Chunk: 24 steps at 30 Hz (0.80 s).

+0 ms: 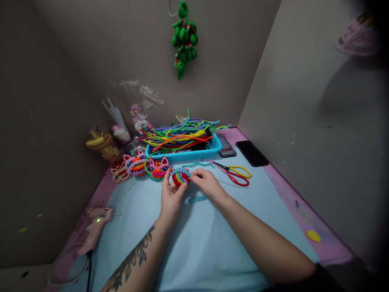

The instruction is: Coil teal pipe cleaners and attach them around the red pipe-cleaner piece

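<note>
My left hand is closed around a small round pipe-cleaner piece with rainbow stripes, a red part and a light-blue looped edge. At the right end of that blue edge, my right hand has its fingertips pinched together; the blue trim appears to be between them. Below the hands, a teal coiled strip lies on the light-blue cloth. Just beyond my left hand stands a pink animal-face pipe-cleaner piece. Teal pipe-cleaner lengths rest behind the hands.
A blue basket heaped with coloured pipe cleaners is at the back. Red-and-yellow-handled scissors and a black phone lie right. Further animal faces stand left, near a pink glue gun with a lit green light and cord. Walls enclose the table.
</note>
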Available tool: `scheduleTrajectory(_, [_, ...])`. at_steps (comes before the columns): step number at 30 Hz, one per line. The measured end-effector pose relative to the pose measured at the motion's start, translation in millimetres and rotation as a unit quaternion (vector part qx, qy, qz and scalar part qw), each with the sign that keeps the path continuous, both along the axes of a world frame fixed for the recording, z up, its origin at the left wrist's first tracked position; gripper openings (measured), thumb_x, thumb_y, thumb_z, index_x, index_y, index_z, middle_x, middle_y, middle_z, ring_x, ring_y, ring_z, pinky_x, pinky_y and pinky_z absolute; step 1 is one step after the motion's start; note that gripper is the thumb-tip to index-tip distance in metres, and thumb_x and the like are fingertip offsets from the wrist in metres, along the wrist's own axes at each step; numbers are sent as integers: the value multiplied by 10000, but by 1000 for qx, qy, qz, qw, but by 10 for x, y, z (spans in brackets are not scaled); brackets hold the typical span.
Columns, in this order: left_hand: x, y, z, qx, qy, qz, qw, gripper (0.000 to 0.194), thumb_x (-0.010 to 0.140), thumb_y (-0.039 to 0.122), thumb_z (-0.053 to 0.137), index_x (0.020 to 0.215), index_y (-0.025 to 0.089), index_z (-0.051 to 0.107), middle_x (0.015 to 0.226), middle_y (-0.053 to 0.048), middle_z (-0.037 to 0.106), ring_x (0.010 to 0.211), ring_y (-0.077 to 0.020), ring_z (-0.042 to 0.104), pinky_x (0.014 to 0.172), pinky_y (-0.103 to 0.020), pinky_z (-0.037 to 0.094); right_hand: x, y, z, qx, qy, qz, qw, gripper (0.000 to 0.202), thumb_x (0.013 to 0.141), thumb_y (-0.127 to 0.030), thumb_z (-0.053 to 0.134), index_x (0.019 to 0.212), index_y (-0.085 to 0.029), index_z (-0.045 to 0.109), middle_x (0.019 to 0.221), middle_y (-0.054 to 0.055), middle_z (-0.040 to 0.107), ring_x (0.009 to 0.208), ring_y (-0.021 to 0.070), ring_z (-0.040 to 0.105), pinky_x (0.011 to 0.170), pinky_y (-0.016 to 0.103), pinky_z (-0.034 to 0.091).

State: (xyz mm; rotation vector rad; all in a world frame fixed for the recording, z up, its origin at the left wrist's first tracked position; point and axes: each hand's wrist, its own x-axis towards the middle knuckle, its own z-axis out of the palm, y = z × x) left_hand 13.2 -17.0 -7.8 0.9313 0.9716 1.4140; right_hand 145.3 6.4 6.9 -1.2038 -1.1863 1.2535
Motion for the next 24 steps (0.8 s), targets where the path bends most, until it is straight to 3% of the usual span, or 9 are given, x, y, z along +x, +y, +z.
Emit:
scheduleTrajectory(7, [30, -28, 29, 5, 27, 0, 1000, 915, 677, 263, 749, 1438, 243, 241, 767, 19, 664, 661, -98, 606, 656, -197, 453, -75, -47, -2, 21, -1, -54, 998, 116, 657, -283, 548, 604, -184, 516, 567, -37, 470, 563, 116, 416, 549, 238, 334])
scheduleTrajectory(14, [27, -45, 36, 5, 42, 20, 999, 907, 670, 241, 751, 1435, 230, 264, 566, 99, 525, 510, -55, 504, 538, -150, 389, -164, -65, -67, 34, -7, -101, 994, 131, 665, -285, 566, 599, -179, 525, 544, -48, 476, 545, 112, 415, 541, 238, 334])
scheduleTrajectory(17, [24, -30, 19, 1, 17, 11, 1000, 922, 672, 257, 754, 1438, 234, 242, 673, 52, 627, 614, -87, 593, 634, -191, 454, -122, -41, -61, 30, 25, -78, 996, 142, 650, -275, 604, 583, -175, 528, 553, -48, 485, 560, 107, 423, 562, 239, 340])
scheduleTrajectory(20, [25, -17, 15, -8, -20, -4, 1000, 950, 665, 250, 766, 1438, 220, 216, 834, -22, 705, 737, -124, 648, 748, -251, 485, -36, 3, -29, -10, 80, -14, 997, 178, 601, -259, 669, 568, -173, 517, 538, -62, 481, 535, 88, 409, 553, 229, 325])
scheduleTrajectory(24, [24, -24, 43, -12, -29, -15, 999, 953, 661, 231, 774, 1432, 204, 213, 839, -37, 723, 726, -129, 663, 751, -257, 487, 92, 61, 5, -63, 119, 69, 988, 269, 545, -259, 753, 600, -177, 502, 495, -98, 429, 460, 56, 325, 486, 211, 236])
